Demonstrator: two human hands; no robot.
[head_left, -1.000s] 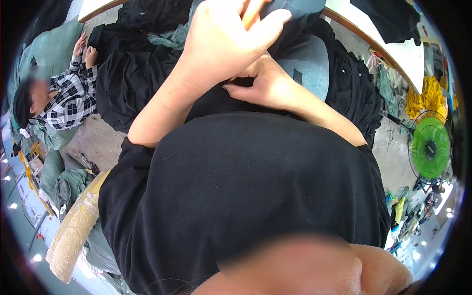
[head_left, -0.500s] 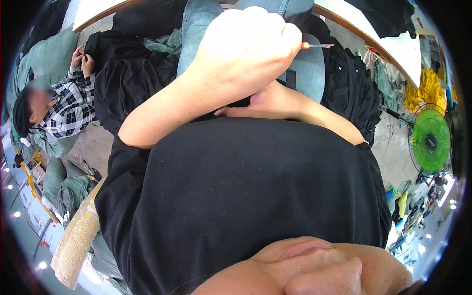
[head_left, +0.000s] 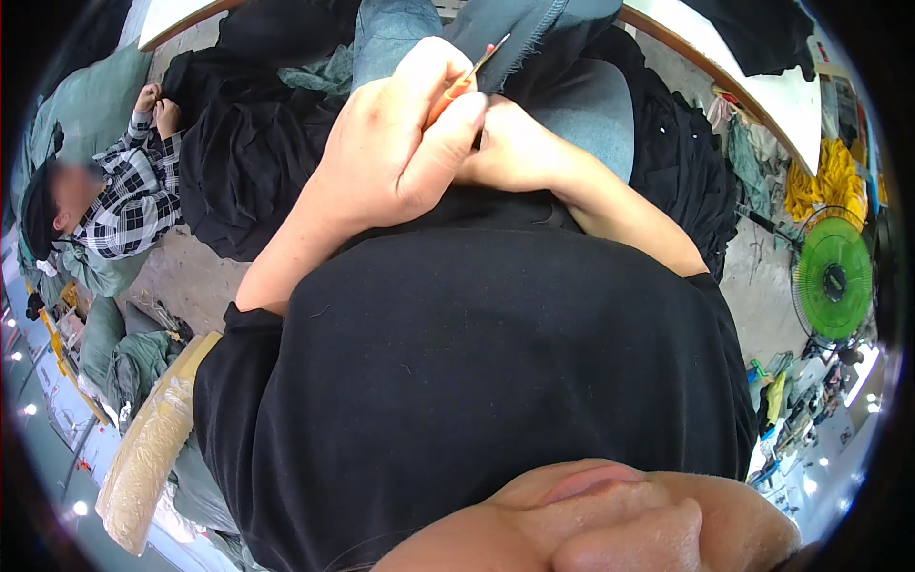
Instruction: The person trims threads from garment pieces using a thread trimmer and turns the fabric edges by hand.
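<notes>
My left hand (head_left: 396, 143) is closed around the orange handle of a seam ripper (head_left: 459, 89), with its thin metal fork and small red tip pointing up and right. Just beyond the fork lies dark blue-grey cloth (head_left: 519, 48) with a frayed edge, draped over my jeans (head_left: 605, 110). Beside the left hand, my right hand (head_left: 515, 148) is closed at the near end of this cloth. Its fingertips are partly hidden behind the left hand, so the exact grip is hard to see.
Piles of black garments lie at left (head_left: 229, 191) and right (head_left: 672, 162). White-topped tables (head_left: 762, 86) stand ahead. A green fan (head_left: 834, 276) is at far right, near yellow cloth (head_left: 824, 181). At left, a person in a checked shirt (head_left: 133, 214) handles black cloth.
My left hand has turned over and drawn back leftward, bringing the seam ripper's handle into sight. The right hand has moved forward, and more of the frayed cloth shows over my lap.
</notes>
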